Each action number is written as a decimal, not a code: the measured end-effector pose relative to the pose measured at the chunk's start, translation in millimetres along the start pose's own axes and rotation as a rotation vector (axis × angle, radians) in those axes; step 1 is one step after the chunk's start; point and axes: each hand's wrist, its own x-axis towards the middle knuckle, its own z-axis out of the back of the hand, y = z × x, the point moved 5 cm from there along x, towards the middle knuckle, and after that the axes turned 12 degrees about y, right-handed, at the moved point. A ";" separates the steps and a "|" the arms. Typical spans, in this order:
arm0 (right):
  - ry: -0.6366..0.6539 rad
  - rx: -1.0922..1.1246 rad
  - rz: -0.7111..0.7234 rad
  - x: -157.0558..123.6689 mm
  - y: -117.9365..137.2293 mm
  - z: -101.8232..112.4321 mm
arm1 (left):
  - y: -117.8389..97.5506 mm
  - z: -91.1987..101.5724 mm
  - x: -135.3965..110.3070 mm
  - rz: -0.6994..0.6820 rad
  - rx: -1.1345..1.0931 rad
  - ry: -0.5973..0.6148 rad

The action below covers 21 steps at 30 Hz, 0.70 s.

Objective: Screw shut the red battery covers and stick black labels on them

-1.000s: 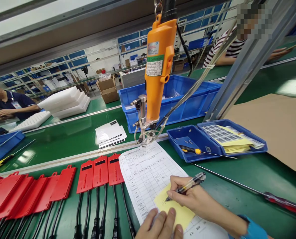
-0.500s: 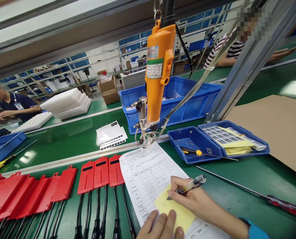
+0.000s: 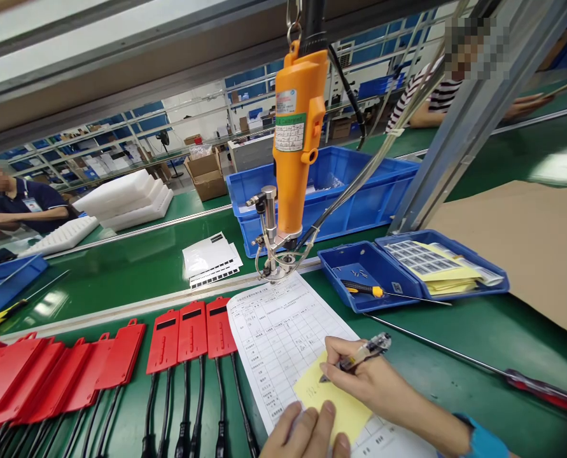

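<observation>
Closed around a black-tipped pen (image 3: 366, 352) with a clear barrel, my right hand (image 3: 359, 375) rests its point on a yellow sticky note (image 3: 343, 413). Some handwritten marks show on the note's left part. Beneath the note lies a white printed form (image 3: 268, 337) with a table and some handwriting. My left hand (image 3: 307, 436) lies with its fingers extended over the lower left of the note and the form, holding nothing. To the left of the form sit red flat plastic cases (image 3: 192, 331) with black cables.
An orange electric screwdriver (image 3: 297, 140) hangs over the form's far end. Blue trays (image 3: 359, 273) at the right hold a yellow-black screwdriver (image 3: 364, 289) and label sheets. A long red-handled screwdriver (image 3: 531, 381) lies nearer. Two people sit across the bench.
More handwriting shows on the yellow note beside the pen tip. The view has shifted slightly; both hands keep nearly the same positions.
</observation>
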 end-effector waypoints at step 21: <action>0.019 -0.046 0.002 1.0 2.0 0.2 | -1.4 1.0 3.1 0.007 0.045 0.000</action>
